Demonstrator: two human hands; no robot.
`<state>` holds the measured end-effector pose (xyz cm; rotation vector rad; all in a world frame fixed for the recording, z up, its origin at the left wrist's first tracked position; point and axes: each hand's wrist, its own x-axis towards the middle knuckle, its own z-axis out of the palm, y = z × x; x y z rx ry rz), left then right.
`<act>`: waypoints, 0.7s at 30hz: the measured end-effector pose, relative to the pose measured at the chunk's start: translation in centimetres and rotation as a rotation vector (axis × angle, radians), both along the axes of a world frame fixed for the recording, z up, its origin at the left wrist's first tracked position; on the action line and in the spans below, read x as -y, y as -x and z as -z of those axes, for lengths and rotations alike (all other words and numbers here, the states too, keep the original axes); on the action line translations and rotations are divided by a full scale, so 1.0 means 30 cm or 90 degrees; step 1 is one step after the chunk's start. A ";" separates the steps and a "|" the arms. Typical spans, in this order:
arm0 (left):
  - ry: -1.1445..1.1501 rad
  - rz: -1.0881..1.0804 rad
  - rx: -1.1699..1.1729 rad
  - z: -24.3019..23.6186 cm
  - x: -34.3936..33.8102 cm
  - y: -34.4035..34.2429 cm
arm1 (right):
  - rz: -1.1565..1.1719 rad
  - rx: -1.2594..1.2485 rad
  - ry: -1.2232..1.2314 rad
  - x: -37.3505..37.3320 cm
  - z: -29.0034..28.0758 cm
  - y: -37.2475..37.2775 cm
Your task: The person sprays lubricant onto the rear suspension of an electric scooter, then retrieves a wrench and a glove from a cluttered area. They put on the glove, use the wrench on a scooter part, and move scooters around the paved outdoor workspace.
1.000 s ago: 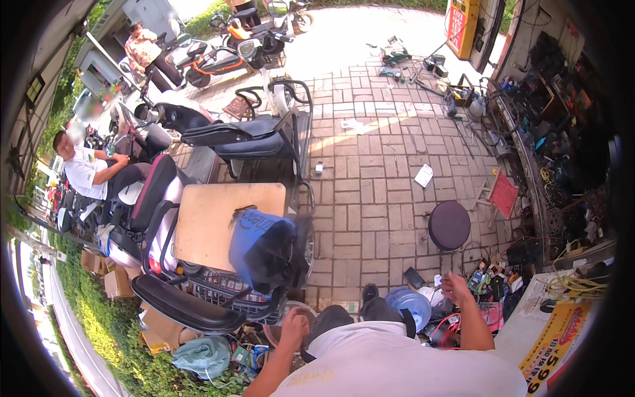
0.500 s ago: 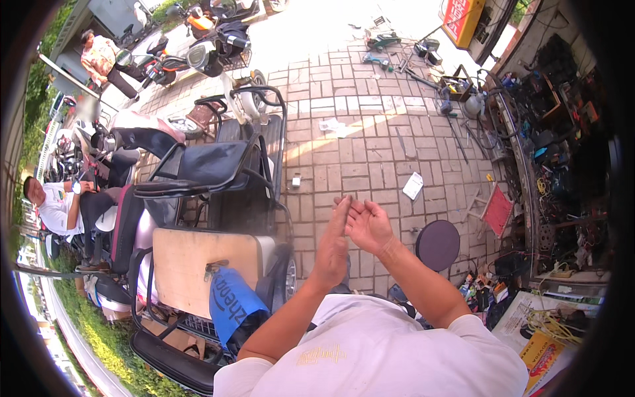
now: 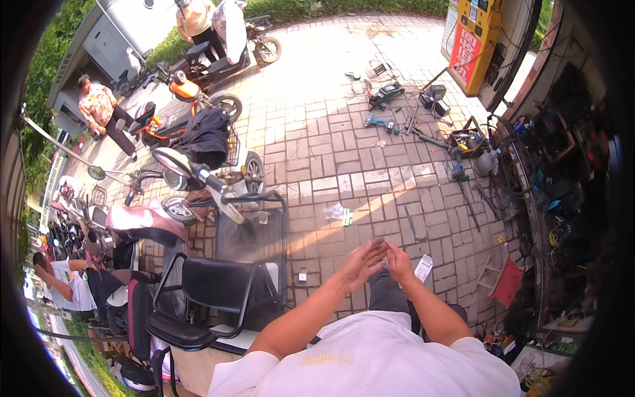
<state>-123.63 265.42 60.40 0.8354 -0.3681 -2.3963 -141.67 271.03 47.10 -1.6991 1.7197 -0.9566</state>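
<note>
In front of my chest, my left hand [image 3: 361,266] is open with its fingers stretched toward the right, their tips darkened. My right hand [image 3: 399,264] is raised beside it, its fingers mostly straight and meeting the left fingertips. No object shows between the two hands. Just beyond my right hand, a white printed packet [image 3: 424,268] lies on the brick paving. A small white box [image 3: 302,276] sits on the paving to the left of my left hand.
Close on my left stands a vehicle with a black seat [image 3: 213,288] and tubular rails. Ahead lie a clear plastic bag [image 3: 333,212], a teal power tool [image 3: 381,124] and a tool box [image 3: 468,140]. A red folding stool [image 3: 507,281] stands right, near cluttered shelves. People and scooters are at left.
My hands have gone from side by side to meeting at the fingertips, the left turned and spread. The view has shifted forward; the blue bag and wooden board have mostly left it.
</note>
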 end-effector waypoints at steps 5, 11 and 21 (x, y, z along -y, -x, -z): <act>0.076 -0.258 0.468 0.134 0.501 -0.312 | 0.081 -0.061 -0.382 0.258 0.112 0.388; 0.055 -0.289 0.781 0.195 0.736 -0.526 | 0.022 -0.121 -0.479 0.819 0.114 0.566; -0.062 -0.381 0.994 0.484 1.520 -0.759 | 0.086 0.110 -0.574 1.924 0.084 0.520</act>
